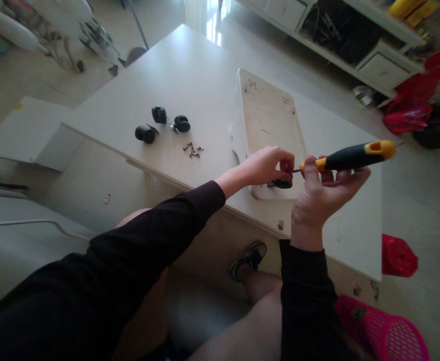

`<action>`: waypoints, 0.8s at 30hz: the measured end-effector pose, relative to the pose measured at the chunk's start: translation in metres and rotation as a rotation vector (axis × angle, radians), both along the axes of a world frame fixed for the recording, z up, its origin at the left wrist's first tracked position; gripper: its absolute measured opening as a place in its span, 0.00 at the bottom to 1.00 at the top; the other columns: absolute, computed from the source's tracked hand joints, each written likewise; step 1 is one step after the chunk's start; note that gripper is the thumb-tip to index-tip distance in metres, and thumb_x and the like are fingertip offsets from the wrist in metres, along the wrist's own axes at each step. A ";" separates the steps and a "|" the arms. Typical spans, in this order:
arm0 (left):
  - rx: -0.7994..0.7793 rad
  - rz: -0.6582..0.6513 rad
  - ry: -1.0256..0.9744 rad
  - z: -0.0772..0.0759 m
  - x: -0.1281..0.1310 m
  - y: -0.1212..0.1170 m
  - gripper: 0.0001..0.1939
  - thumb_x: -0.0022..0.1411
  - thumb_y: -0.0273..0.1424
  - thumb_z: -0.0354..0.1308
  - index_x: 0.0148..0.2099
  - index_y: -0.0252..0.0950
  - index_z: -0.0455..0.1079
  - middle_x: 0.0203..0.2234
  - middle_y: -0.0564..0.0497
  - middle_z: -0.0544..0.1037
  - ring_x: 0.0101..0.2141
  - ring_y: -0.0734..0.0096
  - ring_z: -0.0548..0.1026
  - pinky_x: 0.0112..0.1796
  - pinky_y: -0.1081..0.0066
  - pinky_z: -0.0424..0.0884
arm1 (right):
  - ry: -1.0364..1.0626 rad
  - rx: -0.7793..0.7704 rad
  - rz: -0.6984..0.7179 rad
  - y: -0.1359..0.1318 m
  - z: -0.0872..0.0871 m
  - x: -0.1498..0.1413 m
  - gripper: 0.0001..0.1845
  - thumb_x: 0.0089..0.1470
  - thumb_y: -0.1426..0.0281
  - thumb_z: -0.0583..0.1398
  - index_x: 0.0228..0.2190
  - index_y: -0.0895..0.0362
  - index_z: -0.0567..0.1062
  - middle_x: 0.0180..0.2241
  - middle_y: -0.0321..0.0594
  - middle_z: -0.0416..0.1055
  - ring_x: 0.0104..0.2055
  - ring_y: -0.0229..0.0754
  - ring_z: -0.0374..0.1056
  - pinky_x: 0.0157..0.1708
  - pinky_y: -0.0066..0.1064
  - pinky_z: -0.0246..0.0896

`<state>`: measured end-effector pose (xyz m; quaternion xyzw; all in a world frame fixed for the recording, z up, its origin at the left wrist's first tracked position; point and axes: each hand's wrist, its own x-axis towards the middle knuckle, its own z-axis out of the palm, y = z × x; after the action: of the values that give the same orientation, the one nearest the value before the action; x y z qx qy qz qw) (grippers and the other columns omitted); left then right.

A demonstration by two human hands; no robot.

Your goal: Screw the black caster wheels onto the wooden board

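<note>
My right hand (317,195) is wrapped around a screwdriver (350,158) with a black and yellow handle, its thin shaft pointing left. At the shaft's tip, the fingers of my left hand (267,164) are pinched together; whatever is between them is too small to make out. Just under those fingertips sits a black caster wheel (283,183), at the near corner of an upturned whitish plastic box or lid (276,120). Three more black casters, one of them (182,123) with a shiny metal part, lie on the white table (205,70). Several dark screws (193,150) are scattered beside them.
Screw holes and dark marks show at the box's far corners. A red plastic stool (398,255) and a pink mesh basket (385,331) stand by the table's right end. Beyond the table is a white cabinet (383,70). A white box (20,130) is at the left.
</note>
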<state>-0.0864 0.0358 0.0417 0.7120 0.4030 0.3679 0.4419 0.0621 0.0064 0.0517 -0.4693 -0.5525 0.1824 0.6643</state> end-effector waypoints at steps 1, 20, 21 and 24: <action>0.013 0.001 0.003 0.001 0.000 0.000 0.05 0.61 0.28 0.71 0.40 0.35 0.83 0.35 0.49 0.84 0.32 0.73 0.78 0.38 0.70 0.73 | 0.004 0.003 -0.015 0.000 -0.001 0.000 0.36 0.49 0.55 0.74 0.51 0.45 0.61 0.49 0.35 0.68 0.47 0.42 0.79 0.47 0.46 0.83; -0.008 -0.025 0.019 0.001 -0.001 0.004 0.04 0.59 0.31 0.73 0.36 0.37 0.83 0.31 0.50 0.84 0.31 0.72 0.77 0.36 0.69 0.71 | 0.001 -0.009 -0.104 0.001 -0.001 0.000 0.37 0.47 0.53 0.75 0.50 0.45 0.63 0.54 0.37 0.68 0.47 0.41 0.76 0.49 0.49 0.84; -0.002 -0.016 0.021 0.001 -0.001 0.004 0.04 0.59 0.31 0.72 0.37 0.37 0.83 0.31 0.50 0.84 0.31 0.72 0.77 0.36 0.69 0.71 | -0.026 -0.015 -0.117 0.001 -0.001 0.001 0.35 0.48 0.53 0.75 0.48 0.46 0.63 0.50 0.35 0.69 0.45 0.40 0.76 0.48 0.48 0.83; 0.013 0.014 0.018 -0.001 -0.002 0.005 0.06 0.59 0.31 0.72 0.38 0.35 0.82 0.32 0.50 0.83 0.31 0.72 0.76 0.37 0.69 0.71 | -0.067 -0.043 -0.138 -0.002 0.001 0.000 0.32 0.51 0.55 0.74 0.48 0.47 0.63 0.38 0.28 0.68 0.38 0.39 0.76 0.46 0.47 0.82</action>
<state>-0.0879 0.0409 0.0410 0.7154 0.4095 0.3670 0.4310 0.0623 0.0048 0.0525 -0.5262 -0.5366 0.1320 0.6463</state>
